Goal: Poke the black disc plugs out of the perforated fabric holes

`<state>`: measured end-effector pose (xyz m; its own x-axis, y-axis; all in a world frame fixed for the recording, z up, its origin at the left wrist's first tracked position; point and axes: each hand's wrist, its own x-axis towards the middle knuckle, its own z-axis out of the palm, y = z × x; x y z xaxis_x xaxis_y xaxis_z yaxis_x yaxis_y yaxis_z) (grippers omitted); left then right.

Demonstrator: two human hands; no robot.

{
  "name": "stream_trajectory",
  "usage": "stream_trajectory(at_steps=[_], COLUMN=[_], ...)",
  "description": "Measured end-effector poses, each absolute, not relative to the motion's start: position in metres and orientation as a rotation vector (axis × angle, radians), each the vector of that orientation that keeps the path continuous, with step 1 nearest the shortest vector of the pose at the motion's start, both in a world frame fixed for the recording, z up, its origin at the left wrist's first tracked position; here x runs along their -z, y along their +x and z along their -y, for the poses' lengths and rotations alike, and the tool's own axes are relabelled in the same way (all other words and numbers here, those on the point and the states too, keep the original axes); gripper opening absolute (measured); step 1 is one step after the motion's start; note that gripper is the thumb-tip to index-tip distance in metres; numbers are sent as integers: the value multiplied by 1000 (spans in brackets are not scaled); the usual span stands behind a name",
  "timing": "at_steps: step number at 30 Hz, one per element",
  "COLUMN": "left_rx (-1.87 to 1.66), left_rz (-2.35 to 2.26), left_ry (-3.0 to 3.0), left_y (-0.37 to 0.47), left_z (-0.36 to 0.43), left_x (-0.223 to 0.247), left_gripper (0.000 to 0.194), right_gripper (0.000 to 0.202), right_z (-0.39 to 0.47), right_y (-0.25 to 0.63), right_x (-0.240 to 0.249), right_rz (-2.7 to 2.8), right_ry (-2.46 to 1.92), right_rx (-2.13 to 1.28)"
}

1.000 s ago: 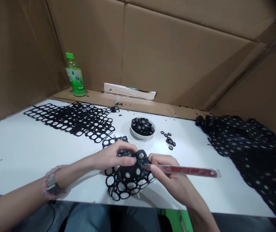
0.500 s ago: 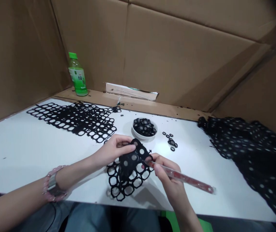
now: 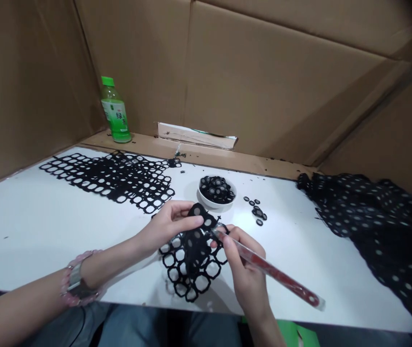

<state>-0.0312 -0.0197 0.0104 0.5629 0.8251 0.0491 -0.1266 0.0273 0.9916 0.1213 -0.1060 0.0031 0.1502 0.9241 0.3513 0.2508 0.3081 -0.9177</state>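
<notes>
My left hand (image 3: 175, 222) pinches the upper edge of a piece of black fabric with pale dots (image 3: 193, 243) above the table. Below the fingers the piece hangs as an open net of round holes (image 3: 202, 282), partly folded over itself. In my right hand (image 3: 247, 267) is a long slim tool with a clear, red-cored handle (image 3: 281, 278). Its front end meets the fabric beside a dot; the tip is too small to make out. Right-hand fingers also reach to the fabric's right edge. Beyond the hands stands a white bowl (image 3: 216, 204) heaped with small black pale-centred discs (image 3: 217, 189).
Several loose discs (image 3: 258, 212) lie right of the bowl. Black holed netting (image 3: 119, 178) spreads at the left. A heap of dotted black fabric (image 3: 379, 226) covers the right side. A green bottle (image 3: 117, 115) stands at the back left, by cardboard walls (image 3: 263, 72).
The tool's back end has swung down and slightly right, so it slopes more steeply. The fabric has turned a little in my left hand, and its upper corner shifts left.
</notes>
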Motion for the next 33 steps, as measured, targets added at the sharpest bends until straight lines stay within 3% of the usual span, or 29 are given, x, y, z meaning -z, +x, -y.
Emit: stream_trajectory(at_steps=[6,15,20,24,28,33], left_rx=[-841,-1102,-1312,-1287,-1200,-1094], left_rz=[-696,-751,-586,-473,-541,-754], left_ry=[1495,1889,2133,2265,2239,1650], left_y=[-32,-38,-39,-41,-41,-36], left_z=[19,25,25,25,22,11], left_x=[-13,-16,-14,-13,-10,-5], left_gripper=[21,6,6,6,6,19], right_gripper=[27,24,27,29,30,31], right_z=[104,103,103,102,99,101], right_y=[120,115,107,101,102,127], right_x=[-8,-11,-13,-13,-14,-18], right_rz=[1416,1619,1706,1727,1712,1524], right_ry=[-1193,-1214,-1277,-1334,-1360,-1281], right_rx=[-727,-479,-285,-226,-294,-725])
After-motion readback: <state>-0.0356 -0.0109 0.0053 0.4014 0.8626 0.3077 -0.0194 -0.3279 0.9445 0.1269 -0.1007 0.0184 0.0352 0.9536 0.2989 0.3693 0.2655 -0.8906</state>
